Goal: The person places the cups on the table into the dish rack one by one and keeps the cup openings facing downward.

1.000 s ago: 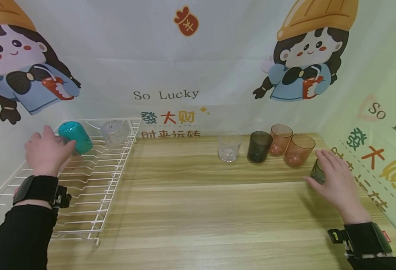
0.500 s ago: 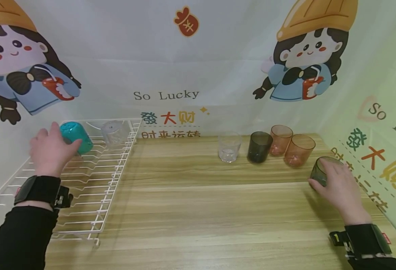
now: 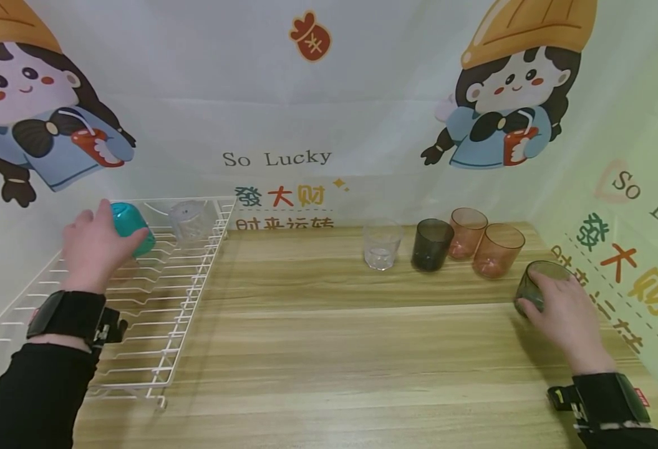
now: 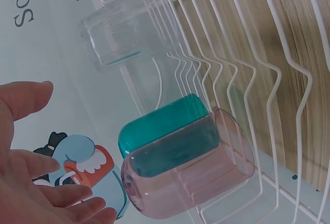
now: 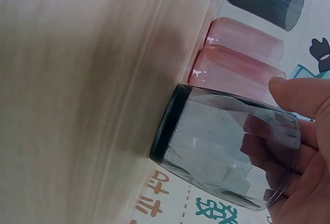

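My left hand (image 3: 94, 252) is at the back of a white wire rack, beside a teal glass (image 3: 130, 224) lying tilted there. The left wrist view shows its fingers spread apart, with nothing between them. A clear pink glass (image 4: 191, 182) leans in the rack, overlapping the teal glass (image 4: 160, 126); in the head view the hand mostly hides the pink one. At the table's right side, my right hand (image 3: 570, 315) grips a smoky grey faceted glass (image 5: 216, 146) standing upright. The thumb is at its side by the rim, and the other fingers show through its wall.
The white wire rack (image 3: 163, 349) fills the left side, with a clear glass (image 3: 188, 221) at its back. Towards the right rear stand a clear glass (image 3: 382, 246), a dark glass (image 3: 432, 245) and two amber-pink glasses (image 3: 498, 251). Printed cloth (image 3: 373, 125) walls the back and right.
My left hand has shifted right in the rack, covering more of the teal glass and the pink one. My right hand has drawn slightly back and down, exposing the grey glass's rim.
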Demonstrator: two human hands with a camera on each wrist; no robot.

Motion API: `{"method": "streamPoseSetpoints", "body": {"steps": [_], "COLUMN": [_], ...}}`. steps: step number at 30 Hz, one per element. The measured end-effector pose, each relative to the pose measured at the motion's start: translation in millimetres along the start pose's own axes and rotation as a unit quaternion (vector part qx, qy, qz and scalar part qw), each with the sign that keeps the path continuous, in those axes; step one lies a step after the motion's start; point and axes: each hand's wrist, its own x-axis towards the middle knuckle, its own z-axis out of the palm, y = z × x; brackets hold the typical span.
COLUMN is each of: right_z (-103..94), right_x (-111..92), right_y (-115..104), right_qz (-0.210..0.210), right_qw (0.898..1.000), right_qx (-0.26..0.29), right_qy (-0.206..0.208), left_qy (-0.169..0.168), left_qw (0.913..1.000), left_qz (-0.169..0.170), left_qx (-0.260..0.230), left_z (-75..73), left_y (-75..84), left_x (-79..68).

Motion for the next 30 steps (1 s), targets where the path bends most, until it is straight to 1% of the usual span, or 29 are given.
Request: {"method": "streamPoseSetpoints", "body": {"steps": [7,14,16,23,28,30], "right_z": [-1.1,-0.7,-0.4,-1.3,-1.9,-2.0], "right_x": [-1.6,-0.9,-0.3,0.7,1.1,1.4], "right_y": [-0.3,-1.3,-1.0,-0.7,-0.6,-0.6], "right_qz": [-0.009,-0.021,-0.021,-0.022,-0.021,-0.022], "right_qw": [1.000,0.999,0.999,0.999,0.999,0.999], "right_qx": [-0.008,-0.009,-0.011,-0.008,-0.002,0.002], "right_qy": [0.007,0.031,0.034,0.045,0.047,0.048], "left_qy": [-0.007,-0.011,-0.011,-0.017,-0.026,-0.023], "left_qw": [0.9999,0.9997,0.9994,0.9982,0.9974,0.9971], "left_qz": [0.009,0.020,0.028,0.057,0.061,0.066], "left_qx": [-0.009,0.009,0.014,-0.009,-0.028,-0.031], "left_z": [0.6,0.6,0.3,1.2,0.3,-0.3], "left_y": [7.7,18.6,22.3,35.1,42.3,44.3], "left_x": [-1.2,-3.5,-4.9,-7.9,-10.7,-11.6]}}
